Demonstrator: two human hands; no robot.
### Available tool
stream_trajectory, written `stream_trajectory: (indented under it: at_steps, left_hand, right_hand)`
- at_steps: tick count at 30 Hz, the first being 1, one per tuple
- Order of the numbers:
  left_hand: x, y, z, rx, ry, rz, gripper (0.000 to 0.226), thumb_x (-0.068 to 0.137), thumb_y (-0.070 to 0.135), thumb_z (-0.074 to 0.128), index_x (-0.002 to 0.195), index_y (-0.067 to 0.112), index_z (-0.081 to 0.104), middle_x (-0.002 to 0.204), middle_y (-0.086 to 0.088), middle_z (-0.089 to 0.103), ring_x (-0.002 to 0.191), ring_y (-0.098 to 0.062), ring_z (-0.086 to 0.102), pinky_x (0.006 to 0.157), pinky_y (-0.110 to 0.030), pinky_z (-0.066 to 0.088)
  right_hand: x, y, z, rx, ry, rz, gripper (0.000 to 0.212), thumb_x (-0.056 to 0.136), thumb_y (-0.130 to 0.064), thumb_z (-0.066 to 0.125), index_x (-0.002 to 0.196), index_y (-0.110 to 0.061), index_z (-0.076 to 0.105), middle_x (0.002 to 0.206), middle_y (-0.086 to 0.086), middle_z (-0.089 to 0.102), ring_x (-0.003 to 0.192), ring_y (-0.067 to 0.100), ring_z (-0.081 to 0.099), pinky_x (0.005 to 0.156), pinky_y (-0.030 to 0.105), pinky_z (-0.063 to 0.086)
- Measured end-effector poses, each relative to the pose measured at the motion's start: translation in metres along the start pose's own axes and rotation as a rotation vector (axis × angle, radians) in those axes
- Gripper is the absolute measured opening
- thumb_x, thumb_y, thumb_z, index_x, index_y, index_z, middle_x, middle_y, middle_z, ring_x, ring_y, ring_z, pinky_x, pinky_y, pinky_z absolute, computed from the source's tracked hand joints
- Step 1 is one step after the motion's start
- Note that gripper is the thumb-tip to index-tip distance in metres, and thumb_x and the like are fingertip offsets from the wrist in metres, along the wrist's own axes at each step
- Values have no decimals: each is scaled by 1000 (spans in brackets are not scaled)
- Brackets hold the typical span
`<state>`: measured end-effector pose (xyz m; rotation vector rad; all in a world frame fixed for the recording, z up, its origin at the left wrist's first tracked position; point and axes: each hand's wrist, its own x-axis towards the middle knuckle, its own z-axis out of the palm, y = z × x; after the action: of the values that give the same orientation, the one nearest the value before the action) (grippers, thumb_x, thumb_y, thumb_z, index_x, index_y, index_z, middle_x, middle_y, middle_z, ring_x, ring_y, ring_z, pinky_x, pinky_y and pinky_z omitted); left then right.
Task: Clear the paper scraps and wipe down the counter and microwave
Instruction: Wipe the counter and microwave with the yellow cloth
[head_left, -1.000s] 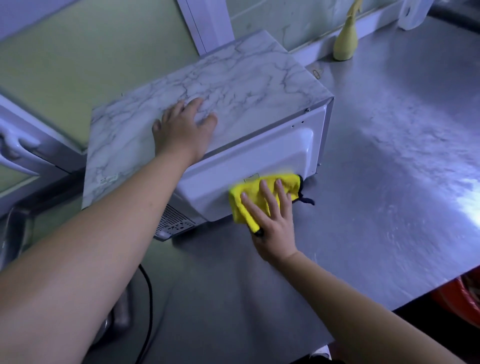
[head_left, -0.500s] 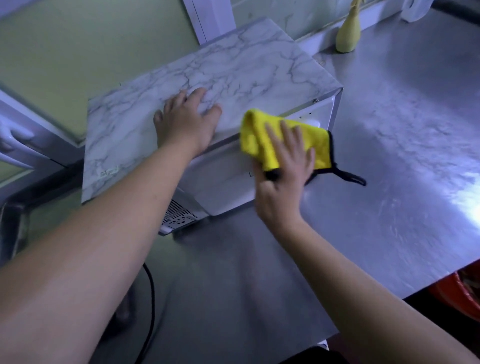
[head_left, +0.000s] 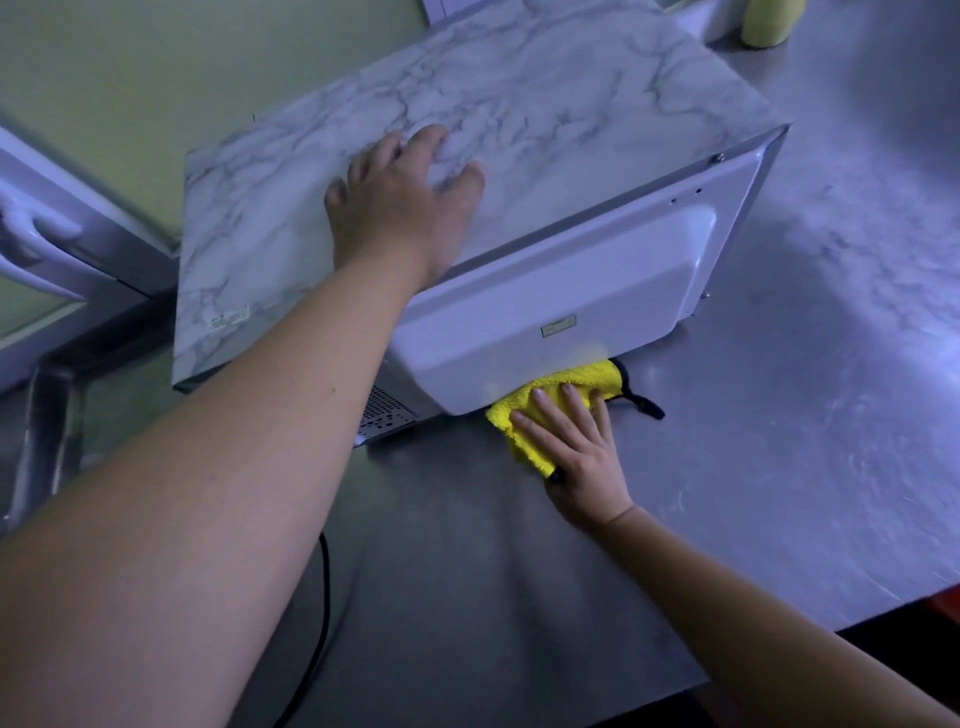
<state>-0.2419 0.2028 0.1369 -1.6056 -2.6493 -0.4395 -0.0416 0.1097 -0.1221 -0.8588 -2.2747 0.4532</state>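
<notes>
A white microwave (head_left: 561, 306) with a marble-patterned top sat on the steel counter (head_left: 779, 415). The left hand (head_left: 400, 208) lay flat and open on its top. The right hand (head_left: 576, 457), fingers spread, pressed a yellow cloth (head_left: 550, 410) against the microwave's lower edge at the counter.

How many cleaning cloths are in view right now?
1. A yellow cloth lies under the right hand, pressed flat at the bottom edge of the microwave on the counter. The left hand rests bare on the microwave top. Others may be out of frame.
</notes>
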Motion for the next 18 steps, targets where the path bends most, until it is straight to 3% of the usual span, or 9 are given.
stream_trajectory:
  at_steps: [3, 6, 7, 9, 11, 14, 16, 18]
  left_hand:
    - [0, 0, 0, -4, -1, -1, 59, 87, 66, 38, 142, 46, 41, 157, 6, 34, 146, -17, 26, 115, -41, 15]
    - [0, -1, -1, -10, -4, 1, 59, 88, 66, 38, 143, 46, 41, 157, 6, 34, 146, -16, 25, 116, -41, 15]
    - [0, -1, -1, -8, -2, 5, 59, 88, 66, 38, 143, 45, 42, 157, 6, 34, 146, -16, 25, 116, -42, 15]
    - [0, -2, 0, -6, 10, 13, 59, 88, 66, 38, 142, 45, 42, 157, 5, 35, 146, -16, 26, 116, -42, 16]
    - [0, -2, 0, -6, 8, 15, 59, 87, 66, 38, 142, 44, 42, 157, 5, 36, 146, -16, 26, 116, -42, 16]
    - [0, -1, -1, 0, 8, 18, 58, 88, 65, 38, 142, 43, 43, 156, 5, 37, 145, -18, 27, 116, -43, 16]
    - [-1, 0, -1, 0, 5, 18, 58, 89, 64, 38, 142, 43, 43, 155, 5, 37, 145, -17, 26, 116, -43, 16]
    - [-1, 0, -1, -2, 7, 16, 58, 89, 63, 39, 143, 42, 42, 156, 4, 36, 146, -17, 26, 116, -43, 15]
  right_hand:
    - [0, -10, -4, 111, -104, 121, 78, 68, -6, 51, 144, -23, 53, 158, 1, 37, 152, 28, 17, 119, 65, 12]
    - [-1, -18, -21, 361, -174, 332, 66, 77, -11, 51, 141, -23, 56, 152, -4, 47, 151, 15, 26, 123, 54, 10]
    - [-1, -19, -31, 528, -96, 407, 60, 80, -10, 51, 138, -25, 57, 147, -7, 53, 146, 11, 36, 122, 46, 21]
    - [4, -22, -56, 841, 174, 612, 40, 88, -14, 56, 123, -32, 65, 121, -16, 67, 114, 3, 61, 96, 29, 48]
    - [11, -11, -82, 969, 484, 942, 16, 90, -26, 61, 102, -31, 70, 91, -19, 73, 83, 1, 66, 75, 26, 53]
    - [30, 29, -114, 1248, 726, 1440, 17, 95, -36, 63, 107, -25, 67, 103, -4, 76, 94, 16, 73, 78, 39, 59]
    - [50, 45, -126, 1443, 739, 1547, 33, 94, -46, 61, 119, -25, 66, 112, 0, 74, 102, 22, 71, 84, 44, 57]
    - [71, 44, -123, 1536, 718, 1536, 40, 94, -50, 59, 125, -25, 65, 115, 2, 74, 105, 25, 70, 91, 48, 54]
